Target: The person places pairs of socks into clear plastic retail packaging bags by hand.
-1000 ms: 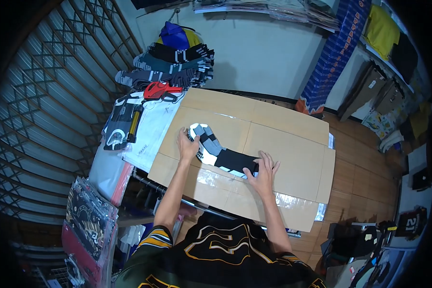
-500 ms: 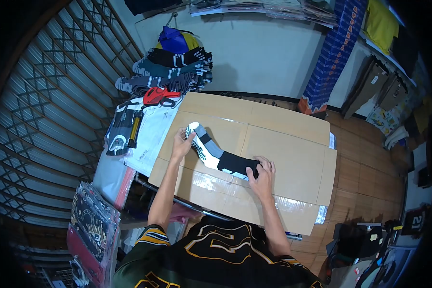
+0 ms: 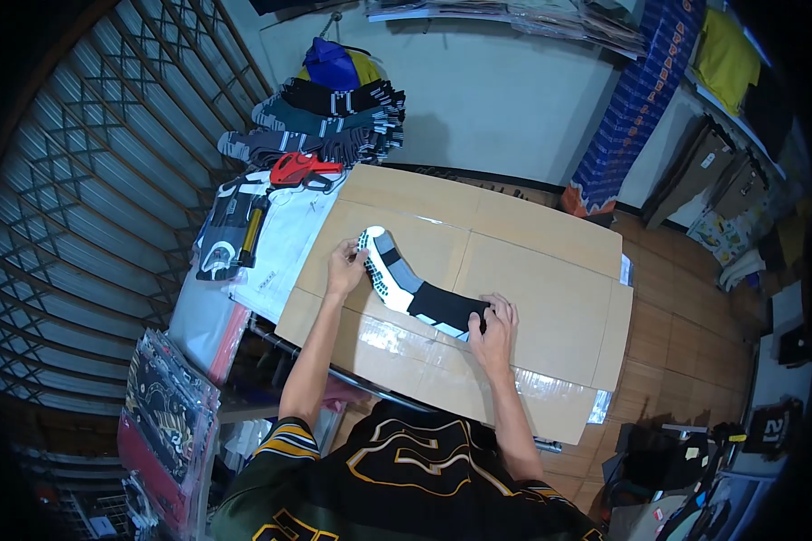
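A long sock (image 3: 410, 283), black at the leg, grey and white at the foot with small dark grip dots, lies stretched flat on the cardboard surface (image 3: 541, 279). My left hand (image 3: 346, 265) pinches the white edge near the toe. At the other end, my right hand (image 3: 492, 325) has thumb and fingers closed on the black cuff.
Piles of folded socks (image 3: 325, 122) stand behind at the left, with a red tool (image 3: 298, 169) and a packaged item (image 3: 233, 230) nearer. Plastic-wrapped garments (image 3: 167, 410) lie lower left. A blue patterned column (image 3: 627, 117) rises behind the cardboard.
My left hand has shifted slightly to the right along with the toe end of the sock. My right hand keeps its hold on the cuff. The view has tilted a little.
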{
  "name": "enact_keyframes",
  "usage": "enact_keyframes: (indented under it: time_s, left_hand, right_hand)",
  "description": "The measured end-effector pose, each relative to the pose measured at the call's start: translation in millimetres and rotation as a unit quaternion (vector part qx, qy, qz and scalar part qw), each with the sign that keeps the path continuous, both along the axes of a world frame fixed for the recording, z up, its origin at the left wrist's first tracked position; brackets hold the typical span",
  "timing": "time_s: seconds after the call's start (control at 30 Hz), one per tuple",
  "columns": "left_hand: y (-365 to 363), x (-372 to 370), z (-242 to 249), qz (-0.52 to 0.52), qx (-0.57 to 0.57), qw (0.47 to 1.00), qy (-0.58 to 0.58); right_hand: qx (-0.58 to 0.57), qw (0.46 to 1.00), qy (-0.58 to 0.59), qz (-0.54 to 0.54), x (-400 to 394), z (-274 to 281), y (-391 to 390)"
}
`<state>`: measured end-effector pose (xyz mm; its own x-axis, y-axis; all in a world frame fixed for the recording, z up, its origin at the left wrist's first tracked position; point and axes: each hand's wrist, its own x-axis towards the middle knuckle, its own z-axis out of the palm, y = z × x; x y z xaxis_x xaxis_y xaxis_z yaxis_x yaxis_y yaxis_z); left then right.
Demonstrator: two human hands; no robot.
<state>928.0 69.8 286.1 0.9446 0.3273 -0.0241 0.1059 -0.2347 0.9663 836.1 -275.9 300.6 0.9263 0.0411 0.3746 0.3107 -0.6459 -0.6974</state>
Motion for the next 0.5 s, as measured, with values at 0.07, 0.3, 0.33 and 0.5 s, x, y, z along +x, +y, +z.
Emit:
enact_keyframes:
  time_s: [0.07,0.3,0.33,0.5]
  left_hand:
    - [-4.8,-5.7,1.4,0.026,0.004,1.000,0.003]
    - [-53.9,-55.5,22.6,0.080,0.189,0.969,-0.138]
    - [-57.6,-66.1,31.5,0.080,0.187,0.969,-0.137]
    - [-70.0,-96.4,31.0,0.031,0.176,0.984,0.017]
  right_hand:
    - [-0.018,1.000,-0.004,-0.004,-0.3,1.2,1.2]
    - [0.048,0.999,0.024,0.003,-3.5,10.9,-5.1]
    - [0.051,0.998,0.024,0.006,-3.4,7.2,-7.1]
    - [0.054,0.998,0.017,0.000,-3.2,4.6,-7.5]
